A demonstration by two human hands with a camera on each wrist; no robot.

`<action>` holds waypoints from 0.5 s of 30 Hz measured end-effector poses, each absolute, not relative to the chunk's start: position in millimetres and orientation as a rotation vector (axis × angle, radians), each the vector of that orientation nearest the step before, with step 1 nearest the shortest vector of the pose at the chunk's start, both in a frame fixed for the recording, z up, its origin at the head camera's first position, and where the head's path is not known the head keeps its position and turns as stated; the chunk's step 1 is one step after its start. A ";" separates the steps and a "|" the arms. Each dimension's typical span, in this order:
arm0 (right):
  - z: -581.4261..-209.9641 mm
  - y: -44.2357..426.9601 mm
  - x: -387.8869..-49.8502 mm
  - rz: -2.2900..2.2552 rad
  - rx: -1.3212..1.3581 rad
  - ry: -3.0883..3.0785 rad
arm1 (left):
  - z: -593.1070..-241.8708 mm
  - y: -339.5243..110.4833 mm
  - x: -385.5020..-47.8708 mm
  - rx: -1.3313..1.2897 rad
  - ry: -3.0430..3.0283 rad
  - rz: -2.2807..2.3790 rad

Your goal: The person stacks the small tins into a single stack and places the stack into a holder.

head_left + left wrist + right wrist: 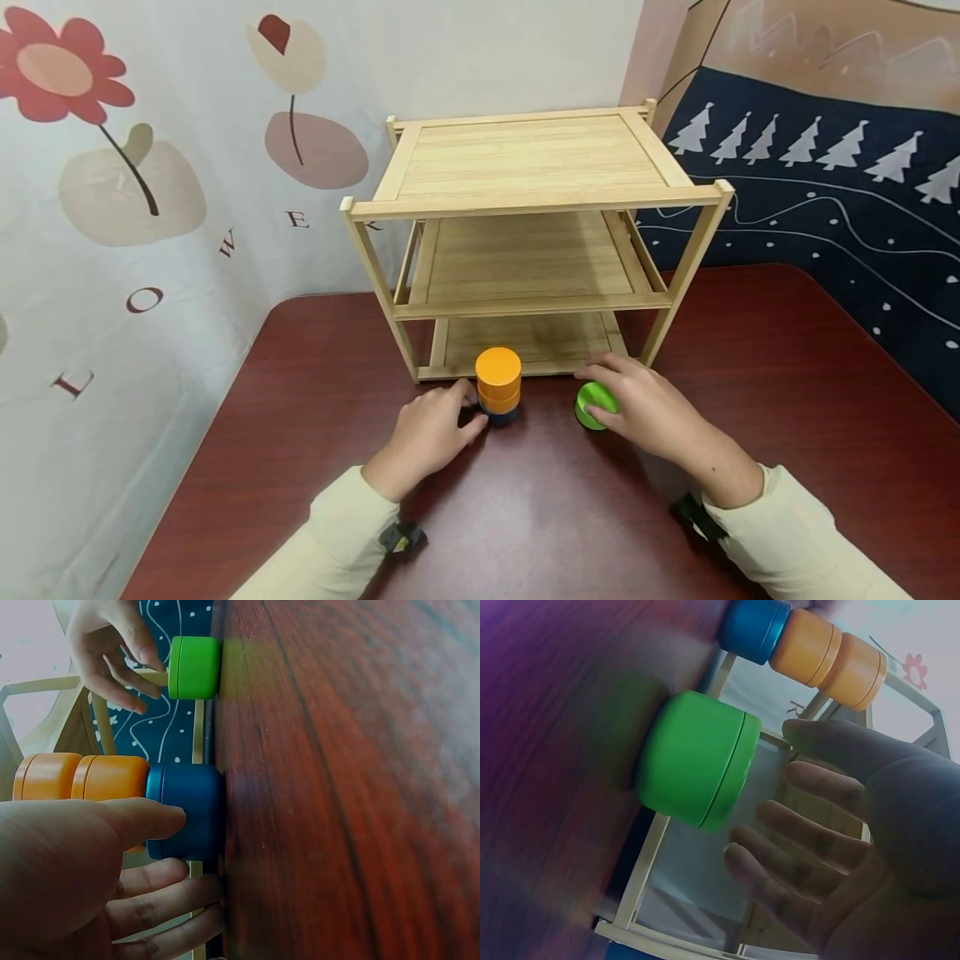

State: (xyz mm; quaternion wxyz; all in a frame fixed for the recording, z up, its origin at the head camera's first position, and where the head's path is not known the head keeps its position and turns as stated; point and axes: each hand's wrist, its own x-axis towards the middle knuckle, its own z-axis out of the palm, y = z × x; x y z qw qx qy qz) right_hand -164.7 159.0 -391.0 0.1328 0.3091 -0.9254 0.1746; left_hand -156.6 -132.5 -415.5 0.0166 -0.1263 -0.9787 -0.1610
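Currently, a column (498,387) stands on the table (510,525) before the wooden rack (525,158): blue container (196,799) at the base, two orange containers (116,776) above. These three I judge stacked; the green container (694,761) stands apart, outside the column. Left hand (429,422): fingers extended beside the base, contact uncertain to me. Right hand (645,404): fingers loosely spread about the green container, not gripping.

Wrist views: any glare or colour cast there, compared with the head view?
Head: bright, with a pale glare patch on the table; left wrist: upper-left corner washed out; right wrist: purple cast at upper left, upper right washed out, greenish reflection beside the green container.
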 end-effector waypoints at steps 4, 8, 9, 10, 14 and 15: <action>-391.7 159.3 -164.8 0.506 0.892 -2.707 | -415.3 -132.8 -156.8 -0.390 -3.045 -0.501; -392.5 159.1 -165.2 0.504 0.902 -2.705 | -415.0 -132.9 -157.1 -0.392 -3.044 -0.504; -392.8 159.1 -165.3 0.503 0.908 -2.701 | -415.1 -132.9 -157.1 -0.391 -3.044 -0.504; -392.8 158.9 -165.2 0.502 0.913 -2.700 | -415.1 -132.9 -157.1 -0.391 -3.044 -0.503; -393.7 159.4 -165.4 0.504 0.932 -2.709 | -415.3 -132.9 -156.9 -0.389 -3.047 -0.502; -393.8 159.5 -165.3 0.505 0.933 -2.713 | -415.4 -132.9 -156.8 -0.389 -3.048 -0.502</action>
